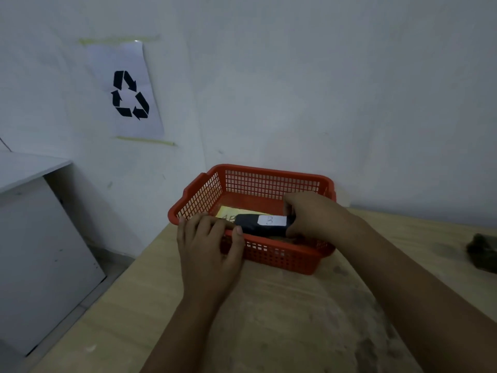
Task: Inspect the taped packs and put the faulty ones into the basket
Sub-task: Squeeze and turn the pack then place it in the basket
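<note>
A red mesh basket (pixel 271 181) stands on the wooden table against the wall. Over its front part is a black taped pack (pixel 250 224) with a white label reading 3. My right hand (pixel 314 214) grips the pack's right end, fingers curled over it. My left hand (pixel 209 246) rests on the basket's front left rim, its fingers bent over the rim and its thumb against the front wall near the pack's left end. A yellow paper (pixel 228 212) with writing lies on the basket floor under the pack.
The wooden table (pixel 269 319) has stained patches. A dark object (pixel 484 251) lies at the table's right edge of view. A white cabinet (pixel 35 238) stands to the left. A recycling sign (pixel 129 95) is taped to the wall.
</note>
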A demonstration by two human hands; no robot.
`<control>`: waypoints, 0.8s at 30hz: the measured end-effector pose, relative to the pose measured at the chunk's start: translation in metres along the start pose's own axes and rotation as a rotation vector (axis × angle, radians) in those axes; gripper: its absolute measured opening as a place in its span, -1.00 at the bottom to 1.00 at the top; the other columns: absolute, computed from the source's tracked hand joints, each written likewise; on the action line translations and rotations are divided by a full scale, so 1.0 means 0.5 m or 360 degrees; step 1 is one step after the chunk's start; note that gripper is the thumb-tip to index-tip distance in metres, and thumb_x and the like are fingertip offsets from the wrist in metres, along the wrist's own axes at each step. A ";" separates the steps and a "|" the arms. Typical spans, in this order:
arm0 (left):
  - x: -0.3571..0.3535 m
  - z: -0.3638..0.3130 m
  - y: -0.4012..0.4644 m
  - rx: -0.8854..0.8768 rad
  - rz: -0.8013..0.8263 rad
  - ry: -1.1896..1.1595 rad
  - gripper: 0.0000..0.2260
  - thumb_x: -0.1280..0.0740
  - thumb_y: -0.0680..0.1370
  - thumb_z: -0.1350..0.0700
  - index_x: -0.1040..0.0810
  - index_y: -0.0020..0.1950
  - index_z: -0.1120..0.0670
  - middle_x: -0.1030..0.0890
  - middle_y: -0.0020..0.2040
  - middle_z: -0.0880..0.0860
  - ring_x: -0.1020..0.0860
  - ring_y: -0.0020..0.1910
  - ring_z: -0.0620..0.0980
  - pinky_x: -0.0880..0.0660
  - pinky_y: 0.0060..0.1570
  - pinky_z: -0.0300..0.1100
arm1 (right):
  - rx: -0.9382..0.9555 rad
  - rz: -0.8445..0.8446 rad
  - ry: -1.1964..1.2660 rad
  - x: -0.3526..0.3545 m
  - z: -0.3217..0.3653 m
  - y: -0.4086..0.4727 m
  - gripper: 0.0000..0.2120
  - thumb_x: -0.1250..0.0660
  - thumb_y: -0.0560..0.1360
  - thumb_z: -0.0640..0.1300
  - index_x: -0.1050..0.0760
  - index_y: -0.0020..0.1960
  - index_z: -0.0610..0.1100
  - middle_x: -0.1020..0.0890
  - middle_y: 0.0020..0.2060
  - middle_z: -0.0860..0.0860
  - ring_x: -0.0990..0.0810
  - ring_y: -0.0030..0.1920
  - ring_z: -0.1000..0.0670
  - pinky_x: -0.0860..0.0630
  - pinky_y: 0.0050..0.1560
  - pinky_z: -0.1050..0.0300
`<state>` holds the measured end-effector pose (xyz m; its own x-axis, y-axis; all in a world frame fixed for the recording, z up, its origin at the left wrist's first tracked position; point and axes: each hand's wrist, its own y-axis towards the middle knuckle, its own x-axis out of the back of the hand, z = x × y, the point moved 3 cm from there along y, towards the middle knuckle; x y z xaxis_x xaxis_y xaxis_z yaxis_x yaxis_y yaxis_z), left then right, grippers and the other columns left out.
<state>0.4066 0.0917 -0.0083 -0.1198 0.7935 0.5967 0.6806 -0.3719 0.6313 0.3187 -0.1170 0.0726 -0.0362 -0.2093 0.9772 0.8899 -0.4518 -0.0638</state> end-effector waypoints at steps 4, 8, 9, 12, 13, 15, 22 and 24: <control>-0.005 0.005 0.000 -0.0019 -0.0014 0.0001 -0.63 -0.17 0.69 -0.22 -0.67 0.10 -0.03 -0.64 0.13 -0.10 -0.51 0.32 -0.02 -0.17 0.66 0.17 | 0.0018 0.0155 0.0056 -0.013 0.001 0.032 -0.64 -0.64 0.42 -0.05 -0.49 0.05 0.08 -0.62 0.07 0.08 -0.61 0.05 0.02 -0.66 -0.01 0.09; -0.009 0.009 0.001 -0.0011 -0.0028 -0.0001 -0.66 -0.18 0.68 -0.22 -0.66 0.08 -0.05 -0.64 0.11 -0.11 -0.52 0.31 -0.03 -0.20 0.65 0.21 | 0.0066 0.0314 0.0121 -0.020 -0.002 0.047 -0.60 -0.57 0.49 0.06 -0.50 0.25 0.12 -0.59 0.21 0.09 -0.60 0.16 0.00 -0.65 0.09 0.06; -0.009 0.008 0.000 -0.0004 -0.0033 0.0002 -0.66 -0.18 0.68 -0.22 -0.65 0.07 -0.06 -0.64 0.11 -0.11 -0.52 0.30 -0.03 -0.19 0.65 0.20 | 0.0088 0.0332 0.0146 -0.019 0.000 0.047 -0.56 -0.52 0.53 0.11 -0.48 0.35 0.14 -0.58 0.27 0.08 -0.60 0.21 -0.01 -0.64 0.17 0.03; -0.010 0.006 -0.001 0.0002 -0.0053 0.0001 -0.65 -0.18 0.68 -0.23 -0.66 0.07 -0.05 -0.65 0.10 -0.10 -0.53 0.29 -0.03 -0.18 0.66 0.18 | 0.0174 0.0290 0.0251 -0.017 0.009 0.047 -0.60 -0.42 0.62 0.10 -0.49 0.44 0.16 -0.61 0.34 0.09 -0.59 0.25 0.02 -0.57 0.15 0.10; -0.011 0.005 -0.001 0.0001 -0.0055 -0.0002 -0.64 -0.17 0.68 -0.23 -0.66 0.07 -0.05 -0.65 0.10 -0.10 -0.53 0.29 -0.03 -0.16 0.66 0.16 | 0.0207 0.0283 0.0267 -0.019 0.011 0.047 -0.65 -0.42 0.64 0.05 -0.53 0.41 0.15 -0.63 0.31 0.10 -0.59 0.23 0.04 -0.56 0.10 0.14; -0.010 0.005 -0.002 -0.0005 -0.0058 -0.0007 -0.64 -0.17 0.68 -0.22 -0.66 0.06 -0.04 -0.65 0.10 -0.09 -0.52 0.29 -0.03 -0.10 0.67 0.09 | 0.0252 0.0285 0.0274 -0.027 0.015 0.048 -0.70 -0.45 0.62 -0.03 -0.59 0.34 0.13 -0.65 0.24 0.12 -0.60 0.20 0.06 -0.54 0.01 0.20; -0.011 0.004 -0.001 0.0008 -0.0037 -0.0009 -0.63 -0.17 0.67 -0.23 -0.66 0.06 -0.04 -0.65 0.09 -0.07 -0.54 0.29 0.01 -0.15 0.67 0.16 | 0.0255 0.0287 0.0300 -0.029 0.016 0.050 -0.65 -0.51 0.58 -0.01 -0.58 0.34 0.14 -0.64 0.24 0.11 -0.62 0.19 0.04 -0.62 0.10 0.13; -0.009 0.004 0.000 0.0008 -0.0018 -0.0006 -0.62 -0.16 0.66 -0.24 -0.66 0.06 -0.04 -0.66 0.10 -0.07 -0.54 0.29 0.02 -0.16 0.66 0.19 | 0.0245 0.0266 0.0284 -0.028 0.017 0.042 -0.55 -0.51 0.57 0.05 -0.51 0.43 0.15 -0.62 0.33 0.08 -0.59 0.27 0.00 -0.62 0.19 0.06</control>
<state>0.4089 0.0890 -0.0120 -0.1246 0.7996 0.5875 0.6829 -0.3604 0.6354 0.3418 -0.1164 0.0594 0.0496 -0.4251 0.9038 0.9483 -0.2640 -0.1762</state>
